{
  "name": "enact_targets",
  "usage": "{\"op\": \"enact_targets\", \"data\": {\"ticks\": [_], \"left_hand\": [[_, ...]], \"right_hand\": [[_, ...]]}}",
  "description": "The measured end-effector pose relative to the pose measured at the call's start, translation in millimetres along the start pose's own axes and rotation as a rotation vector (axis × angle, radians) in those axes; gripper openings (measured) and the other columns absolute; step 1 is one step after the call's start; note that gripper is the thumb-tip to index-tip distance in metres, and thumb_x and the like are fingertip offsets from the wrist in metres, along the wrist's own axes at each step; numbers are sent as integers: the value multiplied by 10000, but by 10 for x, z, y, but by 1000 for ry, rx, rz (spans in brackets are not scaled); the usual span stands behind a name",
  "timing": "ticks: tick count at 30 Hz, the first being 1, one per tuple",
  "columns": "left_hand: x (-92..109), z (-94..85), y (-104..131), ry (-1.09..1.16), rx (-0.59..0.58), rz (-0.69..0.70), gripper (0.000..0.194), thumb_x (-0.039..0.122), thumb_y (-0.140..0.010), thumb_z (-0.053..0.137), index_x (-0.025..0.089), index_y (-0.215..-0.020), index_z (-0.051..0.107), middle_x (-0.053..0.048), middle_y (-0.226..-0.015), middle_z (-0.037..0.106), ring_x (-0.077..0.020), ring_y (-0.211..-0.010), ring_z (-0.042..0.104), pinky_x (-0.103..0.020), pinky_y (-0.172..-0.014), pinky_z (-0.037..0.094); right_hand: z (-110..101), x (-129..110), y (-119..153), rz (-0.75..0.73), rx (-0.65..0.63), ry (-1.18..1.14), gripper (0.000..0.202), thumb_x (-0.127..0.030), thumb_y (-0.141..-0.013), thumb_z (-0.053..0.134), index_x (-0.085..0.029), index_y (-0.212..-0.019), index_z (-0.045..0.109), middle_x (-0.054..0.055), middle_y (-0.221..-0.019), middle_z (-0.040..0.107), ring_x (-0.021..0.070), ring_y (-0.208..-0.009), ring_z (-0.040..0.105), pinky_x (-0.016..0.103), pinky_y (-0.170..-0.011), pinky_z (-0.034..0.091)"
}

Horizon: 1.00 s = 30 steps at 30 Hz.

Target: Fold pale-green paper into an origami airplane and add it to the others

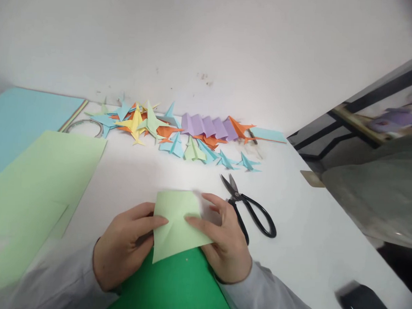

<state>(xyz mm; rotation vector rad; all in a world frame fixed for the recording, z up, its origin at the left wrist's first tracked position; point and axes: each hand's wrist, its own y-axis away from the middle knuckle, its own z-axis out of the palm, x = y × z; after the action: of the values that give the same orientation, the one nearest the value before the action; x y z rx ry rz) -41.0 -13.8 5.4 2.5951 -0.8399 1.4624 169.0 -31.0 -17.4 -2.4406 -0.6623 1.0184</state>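
A small light green sheet of paper point(178, 208) is held up between my two hands, over the near part of the table. Faint crease lines cross its surface. My left hand point(127, 242) pinches the left edge, thumb on top and fingers behind. On the other side my right hand point(224, 239) grips the right part with its thumb on the face, the index finger raised near the top right corner. Just right of that hand lies a pair of black-handled scissors point(237, 197), blades slightly apart. Below the paper is a bright green sheet or mat point(176, 290).
Folded paper shapes point(152, 125) in several colours lie along the wall, with a pleated purple paper point(207, 126) among them. Large green sheets point(55, 175) and a blue sheet point(30, 115) cover the left side. A roll of tape point(84, 127) lies there. A black object point(368, 305) sits at the lower right.
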Motion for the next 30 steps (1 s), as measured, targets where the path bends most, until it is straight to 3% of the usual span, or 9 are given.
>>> {"op": "enact_targets", "data": {"ticks": [3,6,8,11,16,20,24,27,30], "left_hand": [[5,27,63,-251,132,109,276,72,-767,444,224,-869,651,-89,-1189,524,-214,-1034,513,-350,-799,491],[29,38,115,-458,236,145,245,68,-751,480,236,-812,648,-62,-1327,418,-264,-1113,420,-454,-863,422],[27,30,131,-522,223,175,229,65,-752,490,228,-801,643,-60,-1278,490,-238,-977,485,-434,-790,442],[-9,2,123,-499,116,217,249,56,-773,437,195,-806,642,-65,-1016,658,-181,-733,519,-356,-649,462],[-46,-15,110,-377,69,62,226,108,-808,421,184,-817,634,-59,-925,674,-169,-701,519,-336,-670,456],[5,18,122,-315,117,-56,219,209,-854,393,191,-843,611,-50,-870,652,-177,-740,533,-351,-714,443],[79,42,84,-373,122,-172,237,254,-861,376,187,-757,578,-22,-677,592,-170,-649,517,-330,-632,434],[108,66,27,-462,178,-228,207,285,-842,402,179,-766,563,-9,-606,559,-165,-585,513,-304,-559,427],[111,95,-25,-553,263,-257,271,308,-801,463,138,-1006,514,-12,-641,588,-167,-565,540,-283,-502,427]], "right_hand": [[-25,27,11,-91,-98,51,362,-48,-685,477,-201,-990,597,113,-1148,514,303,-1131,417,489,-869,397],[-41,40,12,-79,-158,76,393,-35,-663,452,-214,-988,582,70,-1049,617,279,-1108,455,477,-888,376],[-44,44,15,-59,-159,96,378,-44,-662,457,-217,-973,586,58,-1053,632,273,-1089,476,479,-902,352],[-44,40,14,-32,-153,87,306,-78,-702,478,-221,-947,593,50,-1028,652,261,-1065,503,471,-919,324],[-44,-26,-20,61,-122,67,93,-168,-773,561,-244,-796,610,9,-883,693,223,-979,560,454,-955,280],[-35,-96,-53,147,-78,74,83,-169,-777,559,-229,-789,616,1,-842,695,212,-944,580,460,-965,275],[-3,-127,-79,215,-30,74,29,-183,-772,579,-208,-767,592,4,-755,688,199,-876,605,452,-930,330],[32,-129,-102,272,46,93,185,-227,-753,613,-192,-618,490,19,-704,666,188,-804,617,434,-897,372],[66,-118,-142,302,90,132,255,-262,-752,613,-192,-594,425,33,-708,640,178,-766,605,391,-821,417]]}}
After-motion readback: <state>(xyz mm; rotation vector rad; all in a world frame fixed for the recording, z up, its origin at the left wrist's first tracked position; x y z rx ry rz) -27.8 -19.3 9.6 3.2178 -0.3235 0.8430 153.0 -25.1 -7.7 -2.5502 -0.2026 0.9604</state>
